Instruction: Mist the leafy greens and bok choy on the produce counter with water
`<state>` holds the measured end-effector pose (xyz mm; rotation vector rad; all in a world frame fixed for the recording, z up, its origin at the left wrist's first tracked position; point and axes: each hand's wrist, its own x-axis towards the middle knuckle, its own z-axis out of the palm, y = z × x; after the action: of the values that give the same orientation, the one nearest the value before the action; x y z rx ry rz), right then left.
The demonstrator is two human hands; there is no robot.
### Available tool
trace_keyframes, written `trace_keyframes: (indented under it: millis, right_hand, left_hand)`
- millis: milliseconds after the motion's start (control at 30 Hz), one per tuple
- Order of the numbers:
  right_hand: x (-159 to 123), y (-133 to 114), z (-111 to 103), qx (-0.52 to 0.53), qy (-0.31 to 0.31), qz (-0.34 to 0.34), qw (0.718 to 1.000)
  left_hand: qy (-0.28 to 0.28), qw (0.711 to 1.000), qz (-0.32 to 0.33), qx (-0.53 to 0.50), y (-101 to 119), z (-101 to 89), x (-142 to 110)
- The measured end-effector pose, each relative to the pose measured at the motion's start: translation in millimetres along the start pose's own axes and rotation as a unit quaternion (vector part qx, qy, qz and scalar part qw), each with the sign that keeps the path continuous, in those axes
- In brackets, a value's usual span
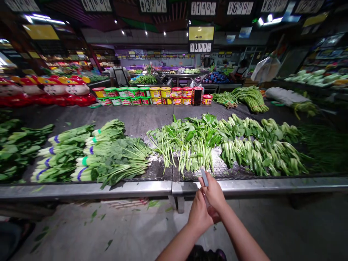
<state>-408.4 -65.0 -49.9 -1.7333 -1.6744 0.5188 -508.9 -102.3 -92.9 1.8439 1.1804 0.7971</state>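
Observation:
My two hands are together in front of the stall's front edge. My right hand (214,192) is closed around a slim grey bar-shaped tool (204,177), whose upper end sticks out past the thumb. Its lower part runs down between the hands, partly hidden, so its kind is unclear. Close against it from below is my left hand (199,211), its fingers curled and mostly hidden. Just beyond lie loose leafy greens (190,141) with long stems. Dark-leaved greens (125,156) lie to their left, and small bok choy (252,152) are in rows to the right.
A metal rail (108,189) edges the sloping black display. Banded greens (58,156) lie at left. Behind stand stacked tubs (134,96), a phone (197,96) and bundled long beans (252,98). Price signs (202,47) hang above. Two people stand farther back. Leaf scraps litter the floor.

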Motion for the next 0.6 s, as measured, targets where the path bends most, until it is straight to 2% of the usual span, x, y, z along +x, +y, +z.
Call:
trace_keyframes:
  millis: [100,267,400,600]
  right_hand:
    - [-3.0,-4.7,5.9,-0.013,-0.024,0.008,1.000]
    - [-1.7,-7.5,10.6,0.005,-0.036,-0.028,0.999]
    - [0.0,-6.9,13.2,0.016,-0.069,-0.047,0.996]
    - [-4.8,-9.5,11.6,-0.027,-0.091,-0.022,0.995]
  left_hand:
    - [0.010,1.000,-0.013,0.004,-3.5,-1.8,-6.1]
    - [0.029,0.999,-0.022,0.004,-4.7,-3.1,-9.3]
    - [0.047,0.998,-0.026,0.017,-8.0,0.1,-11.6]
    - [0.051,0.997,-0.056,0.031,-10.1,7.0,-17.7]
